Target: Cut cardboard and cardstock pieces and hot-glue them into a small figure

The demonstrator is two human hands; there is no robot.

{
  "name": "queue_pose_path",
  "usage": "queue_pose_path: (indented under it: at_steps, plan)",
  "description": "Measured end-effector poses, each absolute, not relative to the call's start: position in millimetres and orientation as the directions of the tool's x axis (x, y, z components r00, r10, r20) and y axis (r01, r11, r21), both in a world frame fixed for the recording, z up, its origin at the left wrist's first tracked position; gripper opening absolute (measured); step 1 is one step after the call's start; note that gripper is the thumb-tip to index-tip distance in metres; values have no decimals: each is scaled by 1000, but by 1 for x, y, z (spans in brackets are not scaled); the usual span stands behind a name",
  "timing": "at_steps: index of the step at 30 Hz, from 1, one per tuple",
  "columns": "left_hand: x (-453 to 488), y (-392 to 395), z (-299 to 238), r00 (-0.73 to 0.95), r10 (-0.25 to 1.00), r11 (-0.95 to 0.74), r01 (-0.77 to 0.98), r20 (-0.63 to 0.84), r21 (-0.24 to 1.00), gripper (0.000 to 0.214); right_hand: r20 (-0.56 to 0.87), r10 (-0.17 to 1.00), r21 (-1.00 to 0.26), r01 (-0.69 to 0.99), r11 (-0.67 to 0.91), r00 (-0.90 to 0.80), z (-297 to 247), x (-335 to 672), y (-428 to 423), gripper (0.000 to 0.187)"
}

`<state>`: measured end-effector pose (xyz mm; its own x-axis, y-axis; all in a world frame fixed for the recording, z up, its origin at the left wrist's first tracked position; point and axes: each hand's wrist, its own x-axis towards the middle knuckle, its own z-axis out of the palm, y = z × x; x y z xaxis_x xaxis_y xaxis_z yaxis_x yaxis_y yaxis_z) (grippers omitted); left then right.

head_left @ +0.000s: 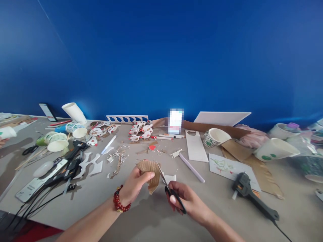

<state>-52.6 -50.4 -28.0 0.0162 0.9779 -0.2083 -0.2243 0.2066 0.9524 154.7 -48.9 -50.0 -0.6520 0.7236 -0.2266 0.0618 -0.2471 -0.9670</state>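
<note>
Pinching one brown cardboard piece (151, 166) in our left hand (136, 185) near six o'clock, we are gripping one pair of scissors (167, 189) in our right hand (192, 202), which is partly hiding it. At eight o'clock, a power strip (35, 184) is bearing unreadable print; at four, one glue gun (247, 191) is covering part of a drawing (222, 165).

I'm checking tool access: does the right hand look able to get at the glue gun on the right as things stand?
Probably not yet: the right hand holds scissors, though nothing appears to stand between it and the glue gun.
</note>
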Motion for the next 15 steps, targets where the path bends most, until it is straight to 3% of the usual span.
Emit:
queue_pose_path:
  at_steps: [15]
  plan:
    - [-66, -44, -48, 60, 976, 220, -235, -211, 947, 23, -288, 695, -957, 174, -232, -659, -58, 150, -41, 53]
